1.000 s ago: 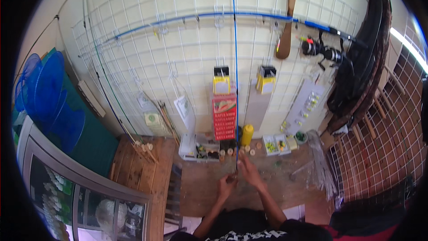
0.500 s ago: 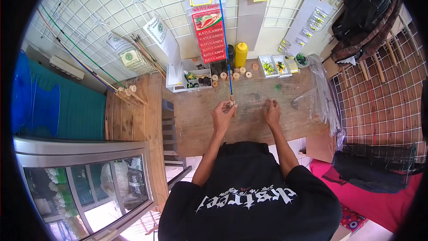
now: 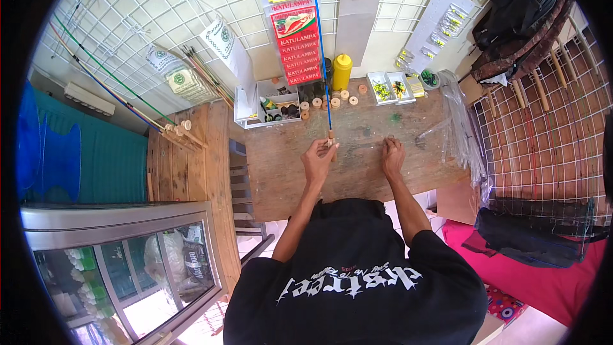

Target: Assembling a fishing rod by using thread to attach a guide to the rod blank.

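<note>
Wooden table (image 3: 364, 166), slim blue rod (image 3: 327, 102)

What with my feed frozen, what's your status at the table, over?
Left grip pinching blue rod by its handle. Right grip curled over table, contents unclear. Wooden discs, yellow bottle beyond both.

Dressed in black shirt (image 3: 357, 316), printed across front with large, jagged white lettering (image 3: 354, 284), smaller red print (image 3: 336, 276). Bare below short sleeves (image 3: 440, 259).
</note>
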A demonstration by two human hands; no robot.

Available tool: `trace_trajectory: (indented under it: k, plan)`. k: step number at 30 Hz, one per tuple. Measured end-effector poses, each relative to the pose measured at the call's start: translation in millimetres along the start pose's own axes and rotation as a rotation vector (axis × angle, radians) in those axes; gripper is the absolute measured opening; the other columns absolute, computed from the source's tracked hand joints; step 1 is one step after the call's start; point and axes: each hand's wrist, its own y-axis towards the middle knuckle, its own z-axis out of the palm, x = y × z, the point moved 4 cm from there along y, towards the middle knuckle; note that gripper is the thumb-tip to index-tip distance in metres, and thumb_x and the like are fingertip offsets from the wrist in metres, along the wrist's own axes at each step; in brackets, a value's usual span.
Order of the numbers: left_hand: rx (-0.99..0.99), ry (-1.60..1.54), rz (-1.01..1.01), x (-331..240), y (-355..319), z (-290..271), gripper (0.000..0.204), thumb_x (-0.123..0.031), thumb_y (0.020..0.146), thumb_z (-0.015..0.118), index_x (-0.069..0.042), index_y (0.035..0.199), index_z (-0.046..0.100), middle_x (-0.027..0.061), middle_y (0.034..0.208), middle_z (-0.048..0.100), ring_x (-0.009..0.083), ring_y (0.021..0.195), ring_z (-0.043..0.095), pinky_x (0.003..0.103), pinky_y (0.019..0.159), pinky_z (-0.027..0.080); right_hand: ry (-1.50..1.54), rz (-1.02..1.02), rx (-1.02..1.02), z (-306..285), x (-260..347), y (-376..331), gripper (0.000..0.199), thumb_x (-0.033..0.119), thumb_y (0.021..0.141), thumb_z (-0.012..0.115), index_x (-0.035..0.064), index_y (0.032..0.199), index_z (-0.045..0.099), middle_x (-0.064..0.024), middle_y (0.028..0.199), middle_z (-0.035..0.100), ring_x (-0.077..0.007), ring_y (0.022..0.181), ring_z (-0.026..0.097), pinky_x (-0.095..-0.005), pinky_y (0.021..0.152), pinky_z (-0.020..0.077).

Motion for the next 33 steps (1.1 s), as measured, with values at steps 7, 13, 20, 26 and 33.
trace_trajectory:
  k: [7, 13, 20, 26, 33]
  plan:
    - [0.027, -0.034, -0.078, -2.1, -2.7, 2.9, 0.031, -0.01, 0.078, 0.076, 0.005, 0.102, 0.063, 0.0104, 0.086, 0.069, 0.0119, 0.077, 0.064, 0.024, 0.07, 0.052, 0.616, 0.193, -0.049, -1.8, 16.1, -11.0, 0.011, 0.001, 0.077, 0.07, 0.0019, 0.088, 0.07, -0.0062, 0.085, 0.07, -0.0155, 0.079, 0.065, -0.0278, 0.074, 0.0501]
    - [0.036, 0.027, 0.019, -3.6, -2.3, 1.9, 0.027, -0.009, 0.079, 0.074, 0.001, 0.101, 0.064, 0.0117, 0.095, 0.066, 0.016, 0.074, 0.066, 0.028, 0.064, 0.053, 1.11, 0.351, 0.336, -13.6, 87.5, -21.5, 0.026, -0.001, 0.079, 0.071, -0.0001, 0.104, 0.063, -0.007, 0.087, 0.069, -0.0106, 0.082, 0.064, -0.0237, 0.075, 0.0512]
    - [0.045, -0.022, 0.068, -6.4, -1.9, 4.5, 0.025, -0.009, 0.08, 0.073, 0.002, 0.101, 0.065, 0.0108, 0.094, 0.063, 0.0176, 0.076, 0.066, 0.029, 0.065, 0.054, 1.268, 0.344, 0.46, -13.5, 111.4, -22.3, 0.03, -0.002, 0.079, 0.07, -0.0012, 0.108, 0.06, -0.0077, 0.089, 0.068, -0.0116, 0.082, 0.064, -0.0252, 0.077, 0.053]
    - [-0.016, 0.036, 0.133, -7.2, -1.8, -1.3, 0.026, -0.011, 0.084, 0.07, 0.002, 0.106, 0.067, 0.0168, 0.107, 0.065, 0.021, 0.081, 0.068, 0.029, 0.068, 0.055, 1.163, 0.229, 0.483, -13.7, 122.2, -22.8, 0.015, 0.001, 0.08, 0.071, -0.0005, 0.094, 0.066, -0.0046, 0.085, 0.068, -0.009, 0.078, 0.063, -0.0226, 0.072, 0.0513]
    - [0.024, 0.072, 0.037, -7.5, -4.6, -2.6, 0.033, -0.027, 0.095, 0.054, -0.001, 0.112, 0.066, 0.023, 0.122, 0.059, 0.0298, 0.104, 0.063, 0.035, 0.084, 0.051, 1.031, 0.147, 0.396, -16.2, 141.5, -15.9, 0.01, 0.001, 0.082, 0.07, 0.0003, 0.092, 0.067, -0.0064, 0.091, 0.068, -0.0079, 0.082, 0.062, -0.0223, 0.075, 0.0498]
